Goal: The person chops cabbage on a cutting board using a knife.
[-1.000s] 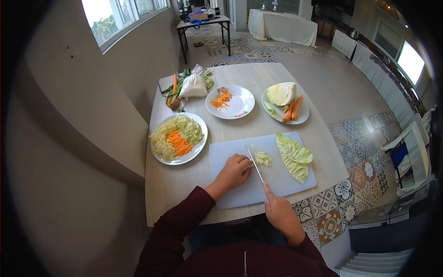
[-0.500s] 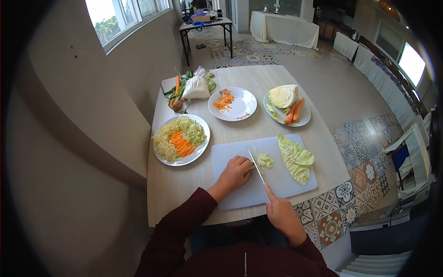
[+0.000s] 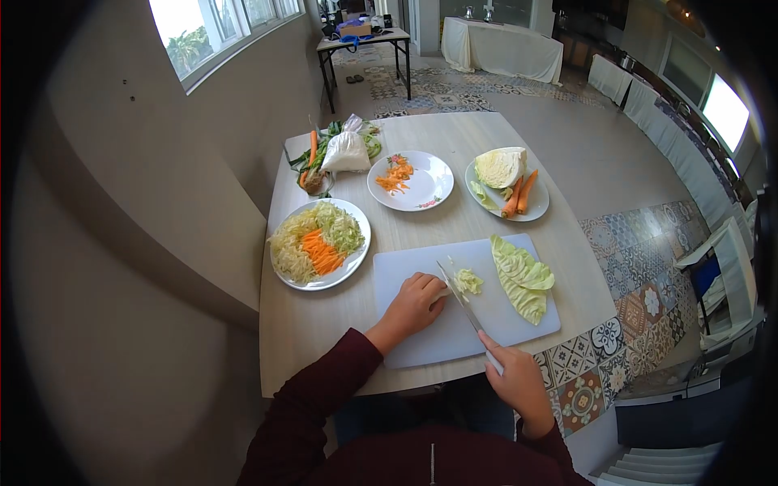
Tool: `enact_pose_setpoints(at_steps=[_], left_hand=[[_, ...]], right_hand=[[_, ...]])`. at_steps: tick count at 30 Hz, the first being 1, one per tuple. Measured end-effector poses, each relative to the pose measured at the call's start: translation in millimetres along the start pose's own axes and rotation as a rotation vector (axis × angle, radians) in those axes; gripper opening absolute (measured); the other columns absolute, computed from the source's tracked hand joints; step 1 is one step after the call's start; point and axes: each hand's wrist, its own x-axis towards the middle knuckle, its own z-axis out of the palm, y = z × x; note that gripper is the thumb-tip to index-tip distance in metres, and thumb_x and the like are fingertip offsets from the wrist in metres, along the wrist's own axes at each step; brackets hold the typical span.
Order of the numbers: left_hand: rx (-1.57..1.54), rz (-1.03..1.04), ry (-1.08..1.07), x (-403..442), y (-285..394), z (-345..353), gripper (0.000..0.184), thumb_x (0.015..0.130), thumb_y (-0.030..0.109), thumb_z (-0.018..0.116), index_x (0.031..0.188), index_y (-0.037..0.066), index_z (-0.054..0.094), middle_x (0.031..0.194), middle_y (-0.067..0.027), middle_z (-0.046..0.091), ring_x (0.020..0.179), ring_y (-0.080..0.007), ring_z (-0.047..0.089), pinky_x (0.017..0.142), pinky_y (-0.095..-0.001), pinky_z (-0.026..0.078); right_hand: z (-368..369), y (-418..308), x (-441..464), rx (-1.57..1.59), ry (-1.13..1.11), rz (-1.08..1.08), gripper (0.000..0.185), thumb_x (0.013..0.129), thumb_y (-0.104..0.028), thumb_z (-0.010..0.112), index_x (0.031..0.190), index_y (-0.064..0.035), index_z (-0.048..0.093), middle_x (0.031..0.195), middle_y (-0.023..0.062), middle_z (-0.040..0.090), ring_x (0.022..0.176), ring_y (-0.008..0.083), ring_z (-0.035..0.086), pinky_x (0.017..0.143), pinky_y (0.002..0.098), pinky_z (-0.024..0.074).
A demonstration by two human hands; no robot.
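My right hand (image 3: 519,379) is wrapped around the pale handle of a kitchen knife (image 3: 464,303), its blade slanting up and left over the white cutting board (image 3: 397,340). Close against the blade's left side, my left hand (image 3: 416,304) is closed with curled fingers, pressing a piece of cabbage to the board; most of that piece is hidden under the fingers. Just right of the blade lies a small heap of shredded cabbage (image 3: 468,282). A large cabbage leaf (image 3: 523,279) rests on the board's right side.
Left of the board stands a plate (image 3: 362,251) of shredded vegetables. Behind are a plate (image 3: 433,182) with carrot bits and another plate (image 3: 535,212) holding a cut cabbage (image 3: 500,168) and carrots (image 3: 527,193). A bag of white contents (image 3: 347,152) leans among vegetables at the back left.
My right hand and the knife handle have shifted right and slightly down, so the blade slants more. My left hand stays nearly in place beside the blade.
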Motion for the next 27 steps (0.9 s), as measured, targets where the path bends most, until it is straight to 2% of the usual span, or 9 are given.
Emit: enact_pose_setpoints(at_steps=[5, 8, 11, 14, 20, 27], left_hand=[[-0.008, -0.059, 0.021, 1.4, 4.0, -3.1, 0.024, 0.082, 0.010, 0.074, 0.103, 0.006, 0.064, 0.106, -0.0104, 0.066, 0.104, -0.0310, 0.061, 0.091, -0.0419, 0.048], [0.045, -0.058, 0.057, 6.9, 10.7, -10.5, 0.024, 0.084, 0.013, 0.075, 0.104, 0.005, 0.064, 0.107, -0.0103, 0.066, 0.104, -0.0307, 0.061, 0.091, -0.0417, 0.048], [0.032, -0.061, 0.086, 13.2, 5.5, -11.1, 0.026, 0.084, 0.016, 0.077, 0.106, 0.006, 0.067, 0.106, -0.0105, 0.066, 0.103, -0.0300, 0.061, 0.091, -0.0412, 0.048], [-0.038, -0.083, 0.040, 24.5, 8.7, -12.8, 0.024, 0.085, 0.018, 0.078, 0.105, 0.008, 0.070, 0.100, -0.0088, 0.067, 0.098, -0.0282, 0.062, 0.091, -0.0408, 0.047], [-0.037, -0.035, -0.098, 41.1, 8.1, -2.9, 0.012, 0.084, 0.019, 0.078, 0.092, 0.010, 0.077, 0.086, -0.0037, 0.068, 0.089, -0.0249, 0.061, 0.088, -0.0389, 0.047], [0.044, -0.046, -0.099, 48.1, 5.2, 6.4, 0.009, 0.084, 0.019, 0.077, 0.085, 0.010, 0.077, 0.087, -0.0030, 0.067, 0.090, -0.0239, 0.060, 0.084, -0.0381, 0.045]], right_hand=[[-3.0, 5.2, -8.7, 0.013, 0.082, 0.011, 0.059, 0.081, -0.009, 0.067, 0.139, -0.0202, 0.062, 0.086, 0.0180, 0.066, 0.080, 0.0368, 0.065, 0.074, 0.0455, 0.0519], [-6.0, 11.8, -14.5, -0.076, 0.138, -0.003, 0.064, 0.079, -0.010, 0.071, 0.138, -0.0311, 0.062, 0.079, 0.0112, 0.059, 0.074, 0.0328, 0.063, 0.068, 0.0448, 0.0527], [-16.5, 15.8, -19.4, -0.106, 0.130, 0.031, 0.065, 0.076, -0.007, 0.073, 0.135, -0.0338, 0.064, 0.080, 0.0084, 0.057, 0.075, 0.0306, 0.063, 0.067, 0.0432, 0.0525], [-29.1, 12.2, -24.4, -0.103, 0.136, 0.064, 0.062, 0.075, -0.005, 0.072, 0.131, -0.0314, 0.069, 0.079, 0.0099, 0.056, 0.074, 0.0313, 0.061, 0.069, 0.0417, 0.0516], [-27.7, 25.4, -33.3, -0.161, 0.170, 0.039, 0.064, 0.073, -0.003, 0.073, 0.129, -0.0343, 0.069, 0.078, 0.0059, 0.055, 0.073, 0.0271, 0.061, 0.065, 0.0406, 0.0517], [-46.3, 32.6, -43.2, -0.179, 0.112, 0.068, 0.060, 0.072, -0.004, 0.072, 0.125, -0.0317, 0.072, 0.076, 0.0070, 0.055, 0.072, 0.0283, 0.061, 0.065, 0.0410, 0.0514]])
